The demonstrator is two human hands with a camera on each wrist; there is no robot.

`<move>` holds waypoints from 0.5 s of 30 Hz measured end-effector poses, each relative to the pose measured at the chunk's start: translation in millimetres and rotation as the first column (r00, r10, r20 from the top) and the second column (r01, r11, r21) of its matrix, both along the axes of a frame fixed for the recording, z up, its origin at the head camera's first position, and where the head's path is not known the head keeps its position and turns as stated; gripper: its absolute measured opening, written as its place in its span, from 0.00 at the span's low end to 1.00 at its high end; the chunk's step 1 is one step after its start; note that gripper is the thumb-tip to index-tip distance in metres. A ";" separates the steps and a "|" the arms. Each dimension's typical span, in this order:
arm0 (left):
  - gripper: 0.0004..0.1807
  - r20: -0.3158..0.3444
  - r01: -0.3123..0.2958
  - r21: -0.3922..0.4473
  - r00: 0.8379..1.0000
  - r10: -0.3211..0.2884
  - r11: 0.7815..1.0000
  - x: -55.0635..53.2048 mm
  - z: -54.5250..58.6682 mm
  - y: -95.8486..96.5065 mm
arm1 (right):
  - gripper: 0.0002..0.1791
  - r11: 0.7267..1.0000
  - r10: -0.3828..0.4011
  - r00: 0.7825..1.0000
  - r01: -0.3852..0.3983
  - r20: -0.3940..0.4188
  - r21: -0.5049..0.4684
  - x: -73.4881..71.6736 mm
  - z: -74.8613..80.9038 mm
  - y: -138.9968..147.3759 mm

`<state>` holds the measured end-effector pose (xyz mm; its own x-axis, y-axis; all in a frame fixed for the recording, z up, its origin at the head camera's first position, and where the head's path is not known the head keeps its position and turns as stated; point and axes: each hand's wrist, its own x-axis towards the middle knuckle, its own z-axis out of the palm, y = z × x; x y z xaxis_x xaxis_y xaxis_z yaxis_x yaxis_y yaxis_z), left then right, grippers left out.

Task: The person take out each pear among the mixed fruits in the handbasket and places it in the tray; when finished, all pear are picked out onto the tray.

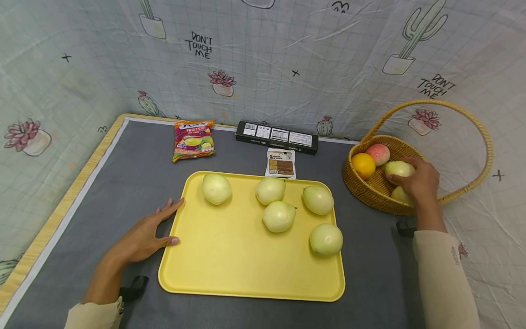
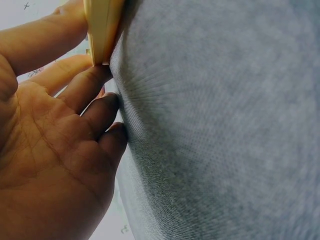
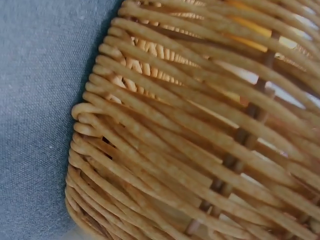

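Pale-green fruit (image 1: 399,169) in wicker basket (image 1: 365,193) — my right hand (image 1: 424,180) grips it, fingers curled. Second fruit (image 1: 400,195) just beside; five fruits (image 1: 279,217) on yellow tray (image 1: 230,262) — work looks partway. My left hand (image 1: 141,237), fingers spread, touches tray's left edge, holds nothing.

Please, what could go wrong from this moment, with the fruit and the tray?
The round fruit in the right hand might slip and fall back into the basket.
The left hand touches the tray; if it pushes, the loose green fruits there could roll.
The handle looks close to the right wrist, so catching it might tip the basket.
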<state>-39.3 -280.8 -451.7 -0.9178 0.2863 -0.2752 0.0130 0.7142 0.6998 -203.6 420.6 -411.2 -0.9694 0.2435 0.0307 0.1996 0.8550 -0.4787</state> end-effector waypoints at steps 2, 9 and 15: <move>0.59 0.000 0.001 -0.003 1.000 -0.001 1.000 -0.4 0.6 0.1 | 0.41 1.000 -0.010 1.000 0.010 -0.009 -0.003 1.5 -0.6 -1.1; 0.59 -0.002 0.005 -0.005 1.000 -0.005 1.000 -1.4 2.0 0.6 | 0.43 0.997 -0.064 0.997 0.063 -0.041 -0.045 8.4 4.8 -9.9; 0.59 0.004 0.005 -0.001 1.000 -0.005 1.000 -0.7 2.4 0.9 | 0.42 0.996 -0.071 0.991 0.063 -0.117 -0.069 15.4 14.6 -24.4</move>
